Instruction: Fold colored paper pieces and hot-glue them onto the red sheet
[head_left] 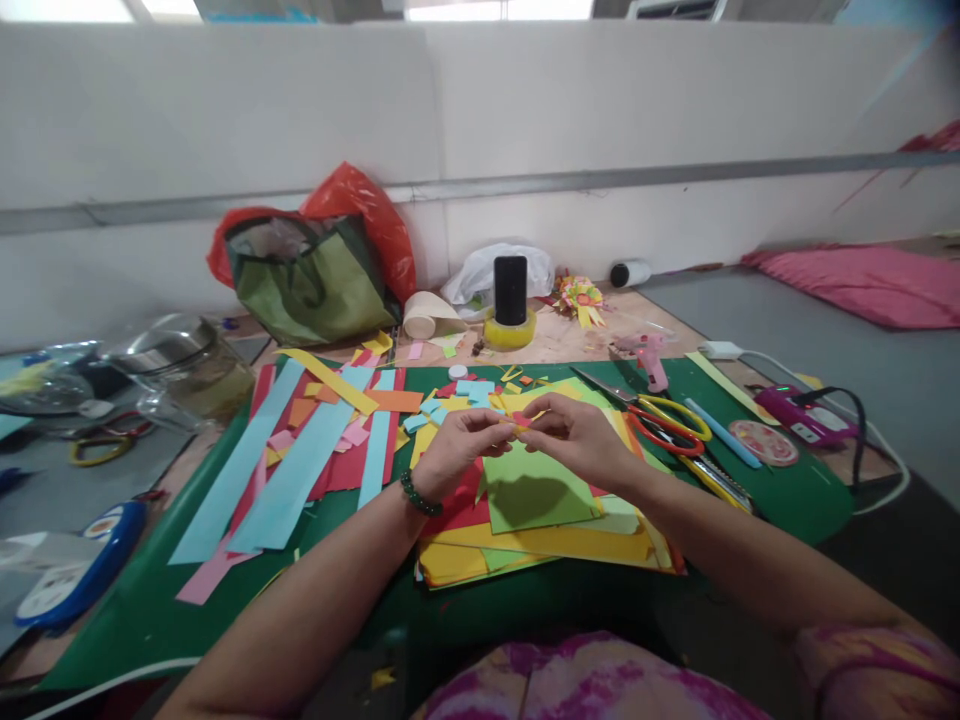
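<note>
My left hand (459, 446) and my right hand (576, 436) meet above a stack of coloured paper sheets (540, 520) on a green cutting mat (480, 600). Both pinch a small folded paper piece (521, 421), yellow with a bit of pink, between their fingertips. A dark bead bracelet (418, 495) sits on my left wrist. A light green sheet (534, 490) lies on top of the stack, right under my hands.
Long blue, pink and red paper strips (300, 465) lie left of the stack. Scissors (660, 415), a craft knife (720, 480), a pink glue gun (652, 360) and a tape roll (763, 441) lie to the right. A green bag (311, 280), a glass jar (187, 370) and a black phone (510, 290) stand behind.
</note>
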